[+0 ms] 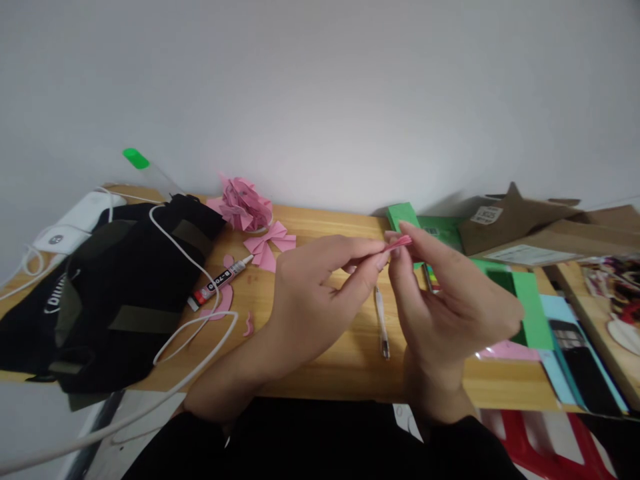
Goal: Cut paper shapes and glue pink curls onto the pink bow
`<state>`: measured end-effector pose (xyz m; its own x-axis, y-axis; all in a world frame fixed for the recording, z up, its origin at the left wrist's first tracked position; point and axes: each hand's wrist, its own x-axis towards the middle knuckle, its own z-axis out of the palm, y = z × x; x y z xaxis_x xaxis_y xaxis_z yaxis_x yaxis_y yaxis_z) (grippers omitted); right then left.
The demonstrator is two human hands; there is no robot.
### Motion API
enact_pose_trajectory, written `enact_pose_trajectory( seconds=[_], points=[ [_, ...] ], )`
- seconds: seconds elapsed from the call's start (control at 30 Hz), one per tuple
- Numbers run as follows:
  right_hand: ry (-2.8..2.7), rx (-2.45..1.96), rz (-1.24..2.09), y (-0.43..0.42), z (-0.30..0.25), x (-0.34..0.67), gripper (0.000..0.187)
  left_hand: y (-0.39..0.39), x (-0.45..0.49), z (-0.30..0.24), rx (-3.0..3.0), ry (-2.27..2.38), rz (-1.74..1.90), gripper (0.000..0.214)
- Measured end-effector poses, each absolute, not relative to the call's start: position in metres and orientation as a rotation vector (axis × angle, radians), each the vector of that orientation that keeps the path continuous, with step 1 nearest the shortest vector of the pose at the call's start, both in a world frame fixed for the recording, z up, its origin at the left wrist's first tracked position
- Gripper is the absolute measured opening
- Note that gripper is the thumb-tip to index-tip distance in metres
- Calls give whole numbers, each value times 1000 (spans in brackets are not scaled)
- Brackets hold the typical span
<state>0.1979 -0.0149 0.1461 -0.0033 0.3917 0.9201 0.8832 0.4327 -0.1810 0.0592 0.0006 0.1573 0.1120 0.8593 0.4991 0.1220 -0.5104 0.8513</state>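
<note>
Above the wooden table [325, 373], both my hands pinch one small pink folded paper piece [400, 241], seen nearly edge-on as thin layers. My left hand [325, 293] has thumb and forefinger closed on its left end. On the right end, the thumb and fingers of my right hand [445, 300] are closed too; part of the paper is hidden behind the fingertips. A white pen [382, 323] lies on the table below the hands. To the left are a pink paper bow [270, 245] and a glue tube [220, 281] marked B-7000.
A crumpled-looking pink paper flower [245, 203] stands by the wall. At left lie a black bag [135, 307] and a white cable [195, 370]. On the right are green paper [533, 310], a cardboard box [520, 230] and a dark phone-like object [585, 367].
</note>
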Motion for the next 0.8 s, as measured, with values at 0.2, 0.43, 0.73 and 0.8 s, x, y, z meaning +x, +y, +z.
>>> enact_pose_trajectory(
  seconds=[0.2,0.43,0.73,0.8],
  points=[
    [-1600,-1158,-519,-15,146,195,37,1,59,156,1742,941,1472,15],
    [-1537,-1047,74,-17,148,200,42,7,56,157,1533,845,1391,9],
    [-1619,-1004,166,-18,153,205,37,13,56,161,1312,727,1254,12],
    [-1640,-999,126,-18,154,204,39,14,56,160,1294,717,1250,12]
  ],
)
